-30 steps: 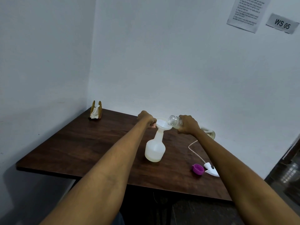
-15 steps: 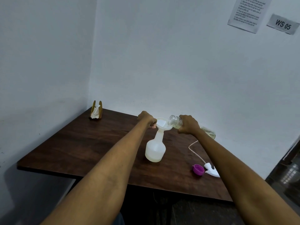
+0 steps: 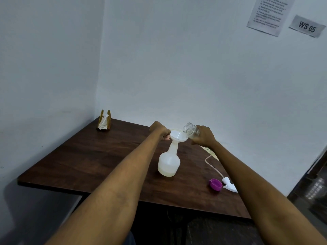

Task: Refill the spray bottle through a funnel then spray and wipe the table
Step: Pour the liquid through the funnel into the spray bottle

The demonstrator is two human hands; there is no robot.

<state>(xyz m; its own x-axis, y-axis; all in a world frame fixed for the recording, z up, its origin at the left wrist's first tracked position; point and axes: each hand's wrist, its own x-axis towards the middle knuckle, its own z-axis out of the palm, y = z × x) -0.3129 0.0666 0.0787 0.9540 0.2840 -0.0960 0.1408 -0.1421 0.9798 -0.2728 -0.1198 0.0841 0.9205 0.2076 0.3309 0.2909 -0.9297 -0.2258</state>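
Left hand (image 3: pixel 160 130) gripped funnel (image 3: pixel 178 135) rim atop spray bottle (image 3: pixel 169 162) on desk (image 3: pixel 99 161); right hand (image 3: pixel 203 136) clasped tilted clear jar (image 3: pixel 191 130), mouth over funnel.

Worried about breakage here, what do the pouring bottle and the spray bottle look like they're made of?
Pouring bottle: clear and glossy with a threaded neck, glass or hard plastic, can't tell. Spray bottle: milky, translucent, matte, likely soft plastic.

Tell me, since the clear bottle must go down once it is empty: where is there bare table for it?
Bare wood lies left of the spray bottle, from the napkin holder down to the table front edge. Crowded: right of it, where the purple cap, the spray head and its tube lie.
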